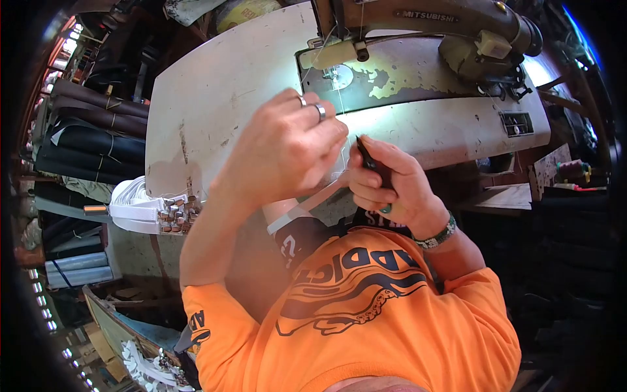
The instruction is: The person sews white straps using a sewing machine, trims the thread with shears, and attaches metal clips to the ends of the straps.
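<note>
1. Table: pale, worn top; spanned the far side & middle. Hands worked off its near edge.
2. Machine: sewing m/c, far right on the table, lamp glow by its round plate.
3. Rolls: dark, tied, stacked far left, beyond the table.
4. Straps: white bundle w/ metal buckles, left, by the table's near edge. Could've caught a sleeve if L arm swung wide.
5. L hand: closed, fingers curled, 2 rings on. Fingertips were right by the thread; couldn't tell if they pinched it. Rings might've snagged loose thread.
6. R hand: gripped a small dark tool, bead bracelet on wrist.
7. Band: pale strip, ran up from near side toward the R hand; its far end was hidden, so hold unclear.
8. Tool: in R hand, tip toward far left, near L fingertips. If sharp, a slip could've nicked a finger or cut thread in the wrong spot.
9. Thread: ran from m/c down between hands. A hard tug might've snapped it or bent the needle; slack could've tangled.
</note>
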### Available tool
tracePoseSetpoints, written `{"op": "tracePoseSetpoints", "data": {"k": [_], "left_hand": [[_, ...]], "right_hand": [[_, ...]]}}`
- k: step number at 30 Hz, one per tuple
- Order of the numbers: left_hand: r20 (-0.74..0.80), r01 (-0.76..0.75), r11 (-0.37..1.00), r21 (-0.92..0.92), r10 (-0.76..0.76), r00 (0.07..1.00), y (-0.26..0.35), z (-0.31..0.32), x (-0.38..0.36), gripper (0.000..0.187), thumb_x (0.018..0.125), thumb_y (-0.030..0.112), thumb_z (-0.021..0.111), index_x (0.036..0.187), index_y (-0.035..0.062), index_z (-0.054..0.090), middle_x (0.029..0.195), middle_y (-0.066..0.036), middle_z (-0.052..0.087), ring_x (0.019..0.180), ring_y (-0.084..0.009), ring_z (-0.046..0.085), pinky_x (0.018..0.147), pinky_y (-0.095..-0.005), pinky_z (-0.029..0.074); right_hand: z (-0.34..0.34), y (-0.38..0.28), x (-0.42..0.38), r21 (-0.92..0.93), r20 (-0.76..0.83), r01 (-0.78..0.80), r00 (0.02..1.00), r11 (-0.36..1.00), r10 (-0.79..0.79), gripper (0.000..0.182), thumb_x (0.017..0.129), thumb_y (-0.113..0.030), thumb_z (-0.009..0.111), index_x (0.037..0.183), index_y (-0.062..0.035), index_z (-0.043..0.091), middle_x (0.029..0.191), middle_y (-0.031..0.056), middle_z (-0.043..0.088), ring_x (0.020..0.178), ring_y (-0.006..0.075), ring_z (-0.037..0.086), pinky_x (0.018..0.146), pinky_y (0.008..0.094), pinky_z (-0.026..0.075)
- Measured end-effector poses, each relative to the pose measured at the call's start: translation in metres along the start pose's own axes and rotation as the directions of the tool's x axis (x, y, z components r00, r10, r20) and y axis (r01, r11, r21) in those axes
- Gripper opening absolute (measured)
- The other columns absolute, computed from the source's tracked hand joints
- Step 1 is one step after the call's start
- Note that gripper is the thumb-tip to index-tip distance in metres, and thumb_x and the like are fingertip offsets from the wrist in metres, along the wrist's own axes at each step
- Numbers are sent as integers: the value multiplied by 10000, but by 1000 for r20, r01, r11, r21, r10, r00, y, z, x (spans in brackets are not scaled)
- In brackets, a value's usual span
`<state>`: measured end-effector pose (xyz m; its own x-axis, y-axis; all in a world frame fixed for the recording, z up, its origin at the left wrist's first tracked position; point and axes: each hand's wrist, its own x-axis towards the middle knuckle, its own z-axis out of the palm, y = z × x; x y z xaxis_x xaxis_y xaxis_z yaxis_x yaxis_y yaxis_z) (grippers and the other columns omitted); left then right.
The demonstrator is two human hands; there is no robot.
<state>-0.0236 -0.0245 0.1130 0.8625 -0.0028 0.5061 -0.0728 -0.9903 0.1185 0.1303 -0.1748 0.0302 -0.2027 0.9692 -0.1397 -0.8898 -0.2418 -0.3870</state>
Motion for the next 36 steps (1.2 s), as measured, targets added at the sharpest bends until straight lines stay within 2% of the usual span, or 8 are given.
{"op": "tracePoseSetpoints", "data": {"k": [3, 7, 14, 24, 27, 30, 34, 36], "left_hand": [[-8, -30, 984, 178, 32, 999, -29, -30, 11, 107, 794, 9, 739, 885, 48, 699, 803, -98, 669, 751, -291, 645, 731, -402, 515], [-111, 92, 966, 240, -67, 992, -107, -51, 23, 64, 842, 58, 703, 902, 40, 689, 817, -137, 666, 770, -337, 644, 746, -424, 523], [168, 515, 845, -145, -492, 854, -190, 70, -25, 87, 845, 77, 668, 844, 2, 711, 700, -173, 676, 625, -208, 624, 612, -391, 492], [172, 756, 509, -412, -771, 613, -118, 98, -14, 156, 874, 112, 691, 810, -25, 729, 665, -52, 653, 638, -110, 580, 610, -282, 462], [190, 534, 156, -831, -823, 536, -89, 114, -9, 161, 938, 108, 659, 965, -39, 721, 860, -79, 724, 740, -140, 637, 687, -264, 488], [292, -28, -346, -938, -829, 477, -55, 126, 6, 252, 985, 95, 605, 1184, -56, 638, 1102, -121, 713, 928, -198, 683, 813, -308, 543], [312, -194, -564, -802, -675, 669, -49, 143, -2, 366, 1002, 89, 561, 1339, -49, 524, 1307, -156, 613, 1233, -261, 615, 1088, -434, 506], [290, -293, -520, -802, -768, 571, -43, 149, 1, 362, 1005, 90, 561, 1336, -51, 523, 1330, -162, 596, 1230, -259, 610, 1088, -436, 505]], "right_hand": [[-6, -17, -14, -339, -116, 71, 986, 938, -117, 311, 1105, -315, 497, 1083, -34, 629, 707, -20, 529, 502, 63, 406, 468, 245, 310], [-35, -58, -24, -998, 62, 22, 657, -63, -751, 183, 1030, -143, 649, 1146, -3, 673, 808, 24, 641, 663, 68, 541, 587, 233, 433], [-90, -145, -17, -780, 330, -297, 551, -550, -766, 201, 976, -189, 674, 1081, -18, 661, 1023, 181, 698, 940, 389, 673, 830, 463, 532], [-101, -143, 10, -453, 549, -408, 573, -793, -608, 237, 971, -182, 678, 1164, -45, 665, 1076, 157, 676, 922, 375, 672, 828, 466, 541], [-66, -108, 27, -775, 488, -78, 558, -628, -671, 216, 967, -118, 684, 1162, -27, 684, 1097, 147, 691, 879, 296, 696, 783, 405, 562], [-41, -70, 51, -979, 193, 189, 734, -76, -651, 190, 985, -89, 685, 1140, 19, 668, 1054, 101, 724, 766, 112, 687, 665, 256, 546], [-25, -49, 78, -947, 71, 247, 787, 208, -613, 266, 966, -107, 722, 1164, 49, 634, 941, 69, 716, 737, 82, 664, 638, 231, 523], [-21, -50, 79, -970, 40, 174, 805, 171, -592, 260, 964, -113, 729, 1154, 42, 642, 897, 47, 715, 728, 70, 646, 634, 215, 505]]}}
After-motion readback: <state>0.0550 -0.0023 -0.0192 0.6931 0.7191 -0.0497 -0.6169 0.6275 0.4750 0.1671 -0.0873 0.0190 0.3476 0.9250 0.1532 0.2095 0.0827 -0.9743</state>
